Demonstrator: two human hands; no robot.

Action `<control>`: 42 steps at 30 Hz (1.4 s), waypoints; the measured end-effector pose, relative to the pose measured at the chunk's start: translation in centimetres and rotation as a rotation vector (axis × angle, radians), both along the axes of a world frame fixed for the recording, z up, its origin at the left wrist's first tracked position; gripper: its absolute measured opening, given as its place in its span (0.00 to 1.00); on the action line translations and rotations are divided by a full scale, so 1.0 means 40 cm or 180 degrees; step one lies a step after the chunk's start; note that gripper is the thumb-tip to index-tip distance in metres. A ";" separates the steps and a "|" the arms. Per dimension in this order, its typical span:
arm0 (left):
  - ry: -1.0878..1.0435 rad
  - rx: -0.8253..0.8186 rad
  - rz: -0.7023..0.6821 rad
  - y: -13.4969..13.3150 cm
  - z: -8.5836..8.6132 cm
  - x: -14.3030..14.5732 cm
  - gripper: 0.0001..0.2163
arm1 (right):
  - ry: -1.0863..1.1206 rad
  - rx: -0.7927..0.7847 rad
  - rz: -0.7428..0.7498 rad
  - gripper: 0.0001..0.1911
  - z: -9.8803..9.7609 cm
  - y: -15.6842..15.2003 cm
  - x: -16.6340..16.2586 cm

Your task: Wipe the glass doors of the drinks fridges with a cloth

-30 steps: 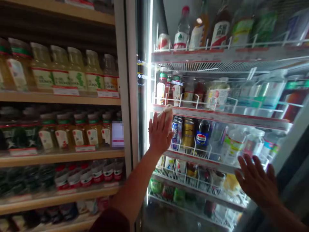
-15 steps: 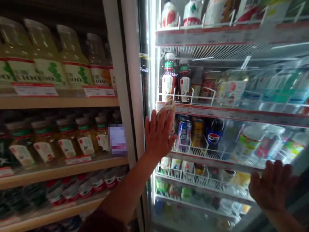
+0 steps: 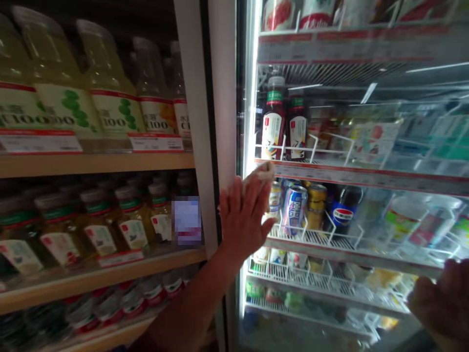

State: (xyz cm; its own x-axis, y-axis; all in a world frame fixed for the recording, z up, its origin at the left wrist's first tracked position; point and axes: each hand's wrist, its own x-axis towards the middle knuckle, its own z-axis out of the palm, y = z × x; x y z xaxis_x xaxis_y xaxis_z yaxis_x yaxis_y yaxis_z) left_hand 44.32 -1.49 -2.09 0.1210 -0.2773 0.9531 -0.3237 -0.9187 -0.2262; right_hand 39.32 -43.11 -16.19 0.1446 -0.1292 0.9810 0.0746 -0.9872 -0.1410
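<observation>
My left hand (image 3: pixel 244 215) lies with flat, slightly spread fingers on the glass door (image 3: pixel 366 98) of a lit drinks fridge, near its left edge. It presses a small pale cloth (image 3: pixel 264 170) against the glass under the fingertips. Behind the glass at that height stand cans (image 3: pixel 294 209) and a dark cola bottle (image 3: pixel 342 213) on a wire shelf. My right hand (image 3: pixel 443 298) rests on the same glass at the lower right, partly cut off by the frame, with nothing in it.
The fridge's grey frame post (image 3: pixel 205 122) stands just left of my left hand. Wooden shelves (image 3: pixel 95 164) on the left carry rows of yellow juice bottles (image 3: pixel 113 98), smaller bottles and red-labelled ones below. Inside the fridge are several wire racks of bottles.
The glass door has swung flatter toward the fridge. Both hands stayed on the glass; my right hand has slid down and right, now partly out of frame. The view moved closer.
</observation>
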 end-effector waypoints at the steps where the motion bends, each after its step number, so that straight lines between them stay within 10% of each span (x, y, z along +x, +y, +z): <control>1: -0.0020 0.0146 -0.0038 -0.006 -0.032 -0.002 0.31 | 0.0002 -0.0131 -0.0029 0.38 -0.003 -0.011 0.000; 6: -0.0094 0.1454 -0.0401 -0.063 -0.245 -0.021 0.28 | -0.0016 -0.0311 -0.0088 0.41 -0.018 -0.049 0.008; 14: 0.0143 0.0131 -0.0019 -0.055 0.001 0.002 0.32 | -0.0099 0.0077 0.0132 0.37 -0.028 -0.042 0.033; 21: -0.0074 0.1306 -0.0501 -0.167 -0.219 -0.034 0.25 | 0.0114 -0.0409 -0.0196 0.38 0.000 -0.047 0.000; 28: 0.0028 -0.0354 -0.0082 -0.183 0.057 -0.011 0.32 | 0.0373 -0.0488 -0.0406 0.35 0.026 -0.105 -0.014; 30: -0.0020 -0.0363 -0.0042 -0.234 0.010 -0.019 0.32 | 0.0385 -0.0476 -0.0308 0.35 0.028 -0.109 -0.004; 34: -0.0027 0.0477 -0.0445 -0.367 -0.257 -0.060 0.27 | 0.0285 -0.0584 -0.0231 0.37 0.030 -0.110 0.011; 36: -0.0031 0.0817 -0.0507 -0.401 -0.322 -0.074 0.23 | 0.0263 -0.0625 -0.0163 0.37 0.033 -0.110 0.011; 38: 0.0023 0.0707 -0.0395 -0.406 -0.279 -0.070 0.24 | 0.0279 -0.0647 -0.0115 0.38 0.039 -0.109 0.009; 42: 0.0126 -0.0371 -0.0031 -0.397 -0.047 -0.036 0.31 | 0.0233 -0.0680 -0.0169 0.37 0.049 -0.108 0.007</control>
